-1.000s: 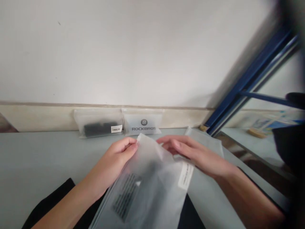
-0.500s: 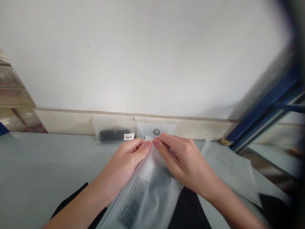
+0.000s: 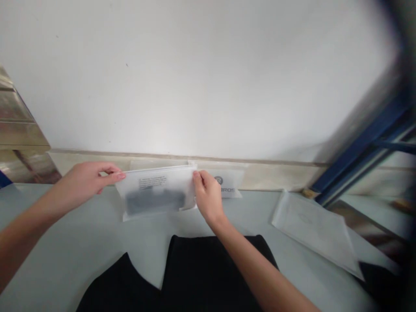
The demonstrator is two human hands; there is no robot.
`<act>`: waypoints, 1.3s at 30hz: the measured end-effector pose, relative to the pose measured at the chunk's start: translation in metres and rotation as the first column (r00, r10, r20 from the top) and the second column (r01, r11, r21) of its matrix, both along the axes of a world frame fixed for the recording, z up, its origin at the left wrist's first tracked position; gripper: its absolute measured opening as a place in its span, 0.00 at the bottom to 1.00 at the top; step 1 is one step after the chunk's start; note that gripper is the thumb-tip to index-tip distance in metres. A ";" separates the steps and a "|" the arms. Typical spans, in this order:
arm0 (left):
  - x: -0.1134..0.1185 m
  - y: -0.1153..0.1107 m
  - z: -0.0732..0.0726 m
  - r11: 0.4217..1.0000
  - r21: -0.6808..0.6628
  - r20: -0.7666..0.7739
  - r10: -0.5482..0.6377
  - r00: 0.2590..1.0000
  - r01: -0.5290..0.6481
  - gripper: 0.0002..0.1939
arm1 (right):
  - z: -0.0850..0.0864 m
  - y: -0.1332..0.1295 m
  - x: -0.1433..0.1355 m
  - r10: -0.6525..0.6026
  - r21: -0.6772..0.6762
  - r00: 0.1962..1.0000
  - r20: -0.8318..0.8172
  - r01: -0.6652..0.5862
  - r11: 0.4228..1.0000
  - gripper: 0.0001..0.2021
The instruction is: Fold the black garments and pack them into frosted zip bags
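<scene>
A frosted plastic bag (image 3: 154,195) with a dark item inside and small printed text is stretched between my hands, its long top edge nearly level. My left hand (image 3: 92,177) pinches its upper left corner. The upper right corner is gripped by my right hand (image 3: 208,190), thumb on the front. Just behind it, another frosted bag (image 3: 232,177) with a dark round logo leans against the wall, partly covered by my right hand. A further bag behind the held one is mostly hidden.
Black fabric (image 3: 208,268) lies at the near edge of the grey table (image 3: 94,242). Flat frosted bags (image 3: 315,229) rest at the right. A blue metal frame (image 3: 364,147) rises at the right, and the white wall (image 3: 195,86) stands behind.
The bag has turned from upright near me to lengthwise and moved forward toward the wall. My hands have spread apart, the left one far to the left. More black fabric shows.
</scene>
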State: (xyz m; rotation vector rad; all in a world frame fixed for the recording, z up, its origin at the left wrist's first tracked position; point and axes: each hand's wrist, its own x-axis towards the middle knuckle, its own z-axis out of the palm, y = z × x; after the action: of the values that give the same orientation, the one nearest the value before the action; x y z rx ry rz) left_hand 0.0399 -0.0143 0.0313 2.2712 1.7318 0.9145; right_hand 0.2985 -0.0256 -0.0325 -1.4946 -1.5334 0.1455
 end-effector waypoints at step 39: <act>0.058 -0.132 -0.095 0.773 -0.281 0.018 -0.589 0.808 0.569 0.16 | -0.023 -0.194 0.144 0.493 -0.430 0.787 0.370 -0.326 0.842 0.15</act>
State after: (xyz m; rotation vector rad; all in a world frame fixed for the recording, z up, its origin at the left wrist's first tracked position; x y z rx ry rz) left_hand 0.0977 -0.1459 -0.0635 2.4277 0.9660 0.4314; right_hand 0.4427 -0.2194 -0.0560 -1.4969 -2.3334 0.3484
